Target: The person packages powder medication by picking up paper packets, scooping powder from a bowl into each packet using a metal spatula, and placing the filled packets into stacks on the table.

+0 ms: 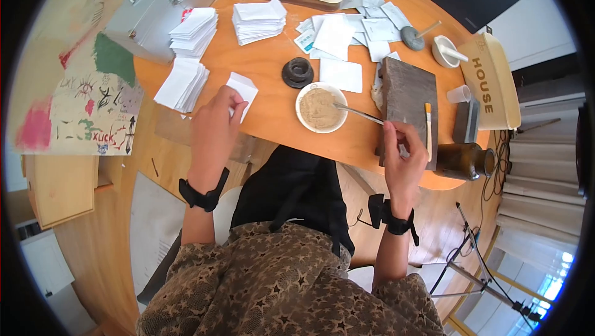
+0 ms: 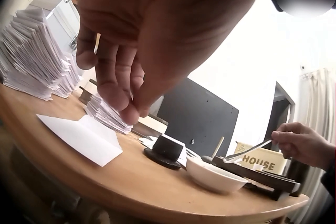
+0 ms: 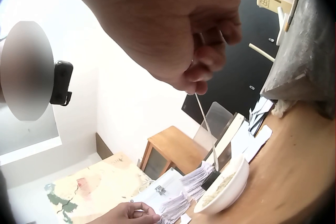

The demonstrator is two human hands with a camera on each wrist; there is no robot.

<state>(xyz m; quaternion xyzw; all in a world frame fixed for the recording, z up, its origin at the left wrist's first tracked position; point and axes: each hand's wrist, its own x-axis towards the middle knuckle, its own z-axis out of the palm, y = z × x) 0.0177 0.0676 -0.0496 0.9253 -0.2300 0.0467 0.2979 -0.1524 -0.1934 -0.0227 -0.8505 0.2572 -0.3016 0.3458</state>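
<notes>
My right hand (image 1: 404, 156) pinches the handle end of a slim metal spatula (image 1: 359, 113) between thumb and fingers. Its far end reaches over the rim into a white bowl (image 1: 320, 126) of light brown powder (image 1: 319, 108). In the right wrist view, the spatula (image 3: 206, 124) slants down to the bowl (image 3: 226, 198). My left hand (image 1: 217, 128) hovers over a white paper envelope (image 1: 243, 91), its fingers loosely bent and holding nothing. The left wrist view shows the envelope (image 2: 86, 139) lying on the table below the fingertips, its flap raised.
Stacks of white envelopes (image 1: 181, 85) stand at the left, by a silver case (image 1: 158, 11). Behind the bowl sits a black round holder (image 1: 297, 73). To the right are a dark slab (image 1: 409, 97) bearing a brush (image 1: 428, 128), a brown jar (image 1: 465, 161) and a mortar (image 1: 446, 51).
</notes>
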